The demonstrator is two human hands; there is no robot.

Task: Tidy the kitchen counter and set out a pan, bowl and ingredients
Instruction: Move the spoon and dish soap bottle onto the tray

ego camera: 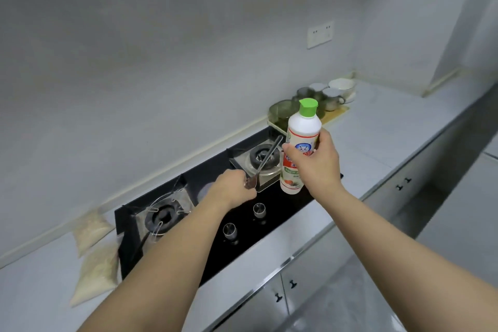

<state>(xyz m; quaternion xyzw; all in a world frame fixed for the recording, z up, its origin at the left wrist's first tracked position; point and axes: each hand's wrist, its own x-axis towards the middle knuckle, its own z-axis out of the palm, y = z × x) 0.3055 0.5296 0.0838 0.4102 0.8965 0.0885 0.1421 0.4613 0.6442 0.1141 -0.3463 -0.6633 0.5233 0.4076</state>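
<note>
My right hand [316, 162] grips a white bottle [301, 129] with a green cap and a red label, held upright above the right side of the black gas hob [242, 237]. My left hand [233, 190] holds a pair of metal tongs [269, 156] by their end. The tongs point up and right over the right burner [262, 156]. Several cups and bowls [327, 94] stand at the back of the counter. A greenish glass bowl [281, 113] sits on a tray just behind the bottle.
Two clear bags of rice [94, 250] lie on the counter left of the hob, by the left burner [163, 217]. Two metal knobs [244, 219] stand at the hob's front. White counter [390, 129] runs right to a corner. Cabinet doors [310, 291] are below.
</note>
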